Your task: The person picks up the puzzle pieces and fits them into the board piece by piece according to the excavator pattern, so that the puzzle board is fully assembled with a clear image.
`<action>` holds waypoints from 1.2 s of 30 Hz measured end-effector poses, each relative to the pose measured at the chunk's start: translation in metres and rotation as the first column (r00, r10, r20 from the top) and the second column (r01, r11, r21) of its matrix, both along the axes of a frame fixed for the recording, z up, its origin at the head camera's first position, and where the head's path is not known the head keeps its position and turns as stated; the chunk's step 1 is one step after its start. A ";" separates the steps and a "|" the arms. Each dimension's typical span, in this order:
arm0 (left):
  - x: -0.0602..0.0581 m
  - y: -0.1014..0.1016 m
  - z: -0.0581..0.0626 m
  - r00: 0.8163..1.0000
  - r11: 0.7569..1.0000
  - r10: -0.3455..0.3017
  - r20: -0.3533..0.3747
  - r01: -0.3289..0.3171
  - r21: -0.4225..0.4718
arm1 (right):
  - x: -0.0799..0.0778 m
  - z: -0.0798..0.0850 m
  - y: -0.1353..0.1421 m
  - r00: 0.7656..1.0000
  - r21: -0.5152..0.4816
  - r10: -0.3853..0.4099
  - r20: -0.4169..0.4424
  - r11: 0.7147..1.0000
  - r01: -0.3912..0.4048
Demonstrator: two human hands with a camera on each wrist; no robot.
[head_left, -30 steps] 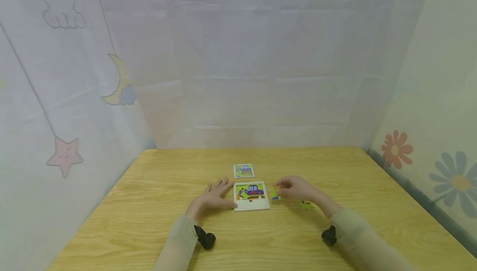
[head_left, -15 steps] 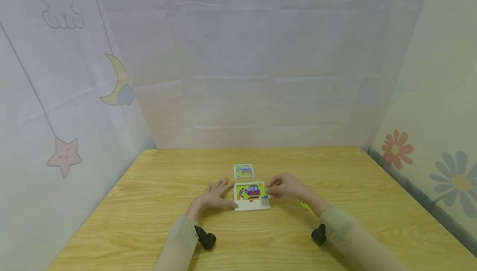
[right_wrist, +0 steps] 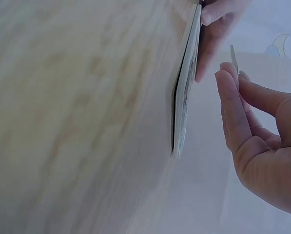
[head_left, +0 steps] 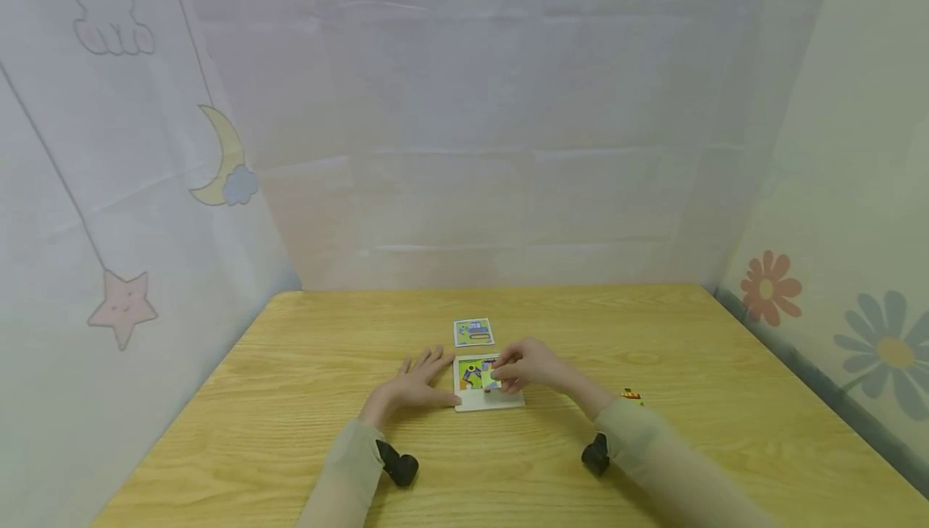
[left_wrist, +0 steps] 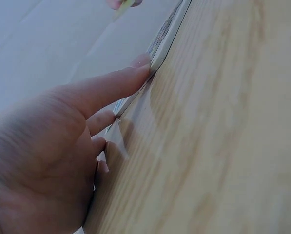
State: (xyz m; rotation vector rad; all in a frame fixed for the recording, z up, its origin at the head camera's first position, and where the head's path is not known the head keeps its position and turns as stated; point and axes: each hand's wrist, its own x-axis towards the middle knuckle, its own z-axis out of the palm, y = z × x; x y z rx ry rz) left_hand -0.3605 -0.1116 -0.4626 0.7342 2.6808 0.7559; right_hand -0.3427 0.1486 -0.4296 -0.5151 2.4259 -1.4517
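Observation:
A white-framed puzzle board (head_left: 489,401) with a digger picture lies flat on the table. My left hand (head_left: 412,387) rests along its left side with fingers spread, the thumb at the frame's lower left corner; the left wrist view shows that thumb (left_wrist: 111,90) on the board's edge. Over the board, my right hand (head_left: 533,367) pinches a thin puzzle piece (head_left: 490,377) between thumb and fingers. Seen from the right wrist, this piece (right_wrist: 234,58) is held tilted up, apart from the board (right_wrist: 177,117). The right hand hides the board's right part.
A small picture card (head_left: 474,332) with a similar digger lies just behind the board. One loose piece (head_left: 631,395), red and yellow, is on the table (head_left: 726,431) to the right. Fabric walls enclose the table's back and sides.
My right hand has carried the puzzle piece leftward from beside the board to above it. The loose piece at right shows more as the arm shifts. My left hand stays still.

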 end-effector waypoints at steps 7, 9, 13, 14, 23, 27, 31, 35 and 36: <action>-0.002 0.001 0.003 1.000 0.999 -0.010 -0.001 0.010 -0.031 | 0.000 -0.001 -0.014 0.999 0.006 0.035 0.034 0.999 -0.035; -0.001 0.001 0.005 1.000 0.999 -0.018 0.001 0.018 -0.035 | 0.001 -0.001 -0.017 0.999 0.026 0.039 0.028 0.999 -0.040; 0.001 0.003 0.010 1.000 0.999 -0.031 0.006 0.031 -0.033 | 0.002 0.000 -0.022 0.999 0.079 0.036 0.015 0.996 -0.037; 0.002 0.003 0.011 0.999 0.999 -0.033 0.005 0.033 -0.035 | 0.002 -0.001 -0.023 0.999 0.090 0.035 0.015 0.995 -0.036; 0.008 0.005 0.010 0.998 0.997 -0.063 0.019 0.064 -0.035 | 0.005 -0.004 -0.029 0.999 0.169 0.045 0.022 0.984 -0.048; 0.007 0.004 0.011 0.997 0.996 -0.074 0.033 0.076 -0.047 | 0.004 -0.002 -0.034 0.998 0.162 0.046 0.040 0.985 -0.052; 0.005 0.003 0.012 0.997 0.994 -0.079 0.025 0.081 -0.071 | 0.003 -0.001 -0.038 0.998 0.156 0.037 0.053 0.987 -0.045; 0.002 0.004 0.010 0.996 0.991 -0.089 0.022 0.091 -0.099 | 0.002 -0.001 -0.038 0.997 0.172 0.012 0.074 0.985 -0.024; 0.001 0.005 0.009 0.995 0.990 -0.095 0.023 0.096 -0.099 | 0.002 -0.002 -0.038 0.997 0.176 0.007 0.080 0.984 -0.021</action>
